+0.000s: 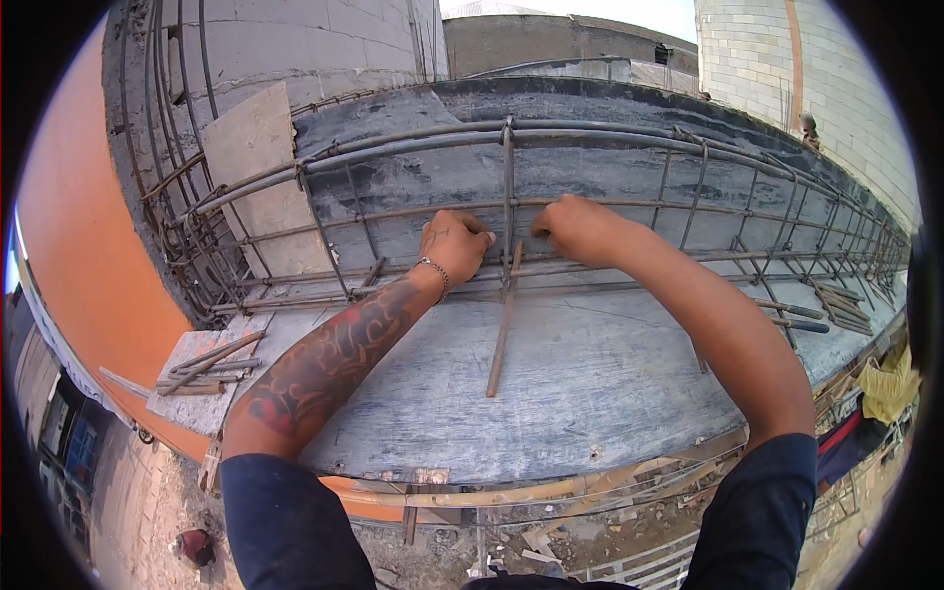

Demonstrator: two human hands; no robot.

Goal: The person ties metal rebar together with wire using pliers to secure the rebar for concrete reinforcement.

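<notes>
My left hand [457, 244], with a bracelet at the wrist, is closed just left of an upright steel stirrup [508, 177] in a rebar cage. My right hand [580, 229] is on the stirrup's other side, its fingers curled toward it. Both hands are beside the middle horizontal bar [649, 204]; what their fingers hold, if anything, is too small or hidden to tell. Below them, a short loose rod [503, 334] slants down across the grey formwork board [413, 393]. The thick top bars [423, 147] of the cage run above both hands.
Cut rod pieces [211, 366] lie at the left end, and more rods [841, 307] at the right. Vertical bars [162, 98] rise by the orange wall [88, 216]. Past the board's near edge, a person [194, 548] is far below. Bamboo poles [551, 492] run underneath.
</notes>
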